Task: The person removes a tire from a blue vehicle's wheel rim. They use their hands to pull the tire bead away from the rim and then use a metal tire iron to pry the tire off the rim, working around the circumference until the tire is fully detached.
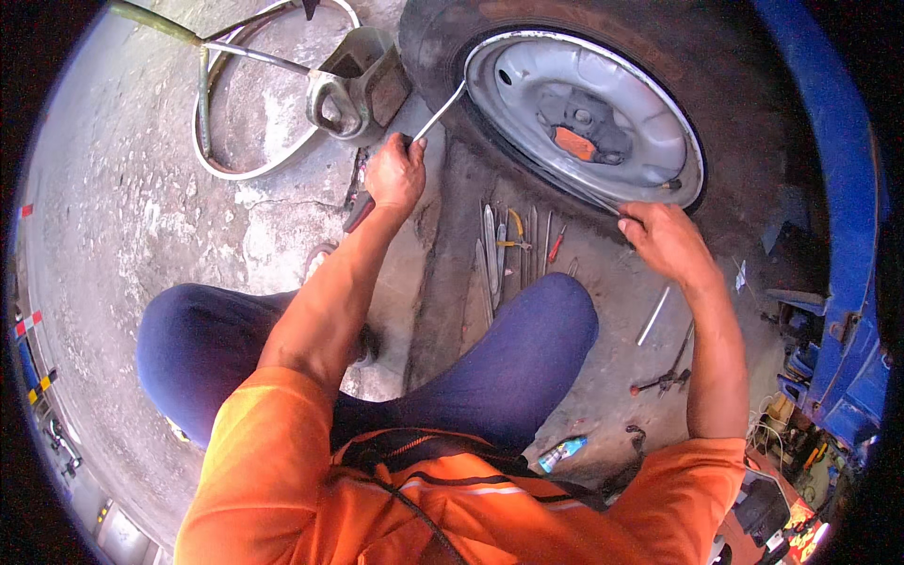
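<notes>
A tyre (443,42) on a silver-grey steel wheel rim (603,56) lies in front of me. My left hand (395,174) is closed around a slim metal pry bar (441,111), whose tip meets the rim's left edge. My right hand (664,237) grips a thin tyre lever (601,200) at the rim's lower right edge, by the tyre bead. Its far end runs along the rim, and I cannot tell how deep it sits. Near the right hand, a valve stem (671,185) shows on the rim.
Several metal bars (492,250), yellow-handled pliers (516,231) and a red-handled tool (556,247) lie between knee and tyre. A metal container (372,80) and a looped hose (200,122) rest far left. A metal rod (653,315) and blue packet (562,454) lie right; blue metalwork (843,235) stands beyond.
</notes>
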Motion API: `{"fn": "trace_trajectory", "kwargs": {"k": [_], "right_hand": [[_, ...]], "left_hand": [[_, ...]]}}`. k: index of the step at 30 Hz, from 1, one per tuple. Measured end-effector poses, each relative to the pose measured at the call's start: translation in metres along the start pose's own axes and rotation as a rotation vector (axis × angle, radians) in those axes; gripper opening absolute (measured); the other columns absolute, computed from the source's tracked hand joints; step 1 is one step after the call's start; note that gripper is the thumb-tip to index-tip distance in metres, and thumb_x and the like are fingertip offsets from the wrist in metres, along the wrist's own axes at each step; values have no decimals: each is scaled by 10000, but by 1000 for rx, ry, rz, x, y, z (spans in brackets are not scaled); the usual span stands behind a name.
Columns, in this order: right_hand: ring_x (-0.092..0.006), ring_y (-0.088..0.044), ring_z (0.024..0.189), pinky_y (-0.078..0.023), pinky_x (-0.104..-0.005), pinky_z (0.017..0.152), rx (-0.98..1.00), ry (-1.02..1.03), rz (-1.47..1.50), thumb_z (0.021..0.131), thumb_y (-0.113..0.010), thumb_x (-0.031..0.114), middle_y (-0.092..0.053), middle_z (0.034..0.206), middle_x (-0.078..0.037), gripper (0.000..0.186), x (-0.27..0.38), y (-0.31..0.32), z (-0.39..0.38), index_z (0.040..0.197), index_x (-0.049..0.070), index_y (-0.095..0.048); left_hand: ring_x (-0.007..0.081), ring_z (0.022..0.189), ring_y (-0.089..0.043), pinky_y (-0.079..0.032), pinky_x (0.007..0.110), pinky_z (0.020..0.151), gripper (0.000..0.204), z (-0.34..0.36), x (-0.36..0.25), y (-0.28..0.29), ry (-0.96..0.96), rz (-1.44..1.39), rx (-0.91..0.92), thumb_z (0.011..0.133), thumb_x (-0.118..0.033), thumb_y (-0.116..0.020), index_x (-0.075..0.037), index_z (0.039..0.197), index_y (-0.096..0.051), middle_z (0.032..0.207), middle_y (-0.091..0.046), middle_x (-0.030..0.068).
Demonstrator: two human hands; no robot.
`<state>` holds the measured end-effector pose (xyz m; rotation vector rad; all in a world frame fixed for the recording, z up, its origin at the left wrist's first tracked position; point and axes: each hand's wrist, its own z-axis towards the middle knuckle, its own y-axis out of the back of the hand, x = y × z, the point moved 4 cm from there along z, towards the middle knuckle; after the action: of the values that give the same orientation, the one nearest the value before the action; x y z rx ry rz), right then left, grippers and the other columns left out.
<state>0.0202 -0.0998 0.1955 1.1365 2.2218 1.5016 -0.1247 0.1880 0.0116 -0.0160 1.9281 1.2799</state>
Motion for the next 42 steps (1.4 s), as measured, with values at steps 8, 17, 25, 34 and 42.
{"fn": "trace_trajectory", "kwargs": {"k": [8,17,25,34,42], "right_hand": [[-428,-579,1006,-440,-468,894,110,-156,72,858,-567,209,-609,1044,-281,350,19,-8,1,1126,-17,-569],[-209,-563,684,-471,-384,539,424,-645,631,849,-588,193,-582,930,-135,383,41,-3,16,1129,-57,-509],[-114,-492,568,-375,-297,441,44,-666,813,777,-636,99,-543,727,-61,288,65,-96,12,1007,-39,-533],[-410,-628,842,-485,-448,758,-116,-661,717,808,-600,159,-626,873,-258,374,98,-138,5,1073,-81,-489],[-267,-627,688,-486,-378,644,-250,-633,635,813,-639,155,-622,755,-164,397,101,-160,4,1111,-71,-506]], "left_hand": [[413,848,-619,-469,492,734,394,7,12,-11,-5,-47,40,874,-446,-548,-56,873,-610,834,-650,205],[364,805,-637,-471,429,723,485,18,16,-14,43,-204,75,848,-519,-566,-48,890,-671,811,-660,192],[395,748,-620,-463,459,664,478,25,19,-24,-30,-223,70,842,-536,-567,-68,811,-655,728,-638,188],[417,698,-600,-448,475,616,497,37,19,-26,-84,-170,64,844,-537,-558,-52,752,-614,681,-615,190],[416,724,-588,-444,474,632,460,42,24,-37,-166,-192,-19,861,-487,-561,-38,764,-576,731,-609,197]]}}
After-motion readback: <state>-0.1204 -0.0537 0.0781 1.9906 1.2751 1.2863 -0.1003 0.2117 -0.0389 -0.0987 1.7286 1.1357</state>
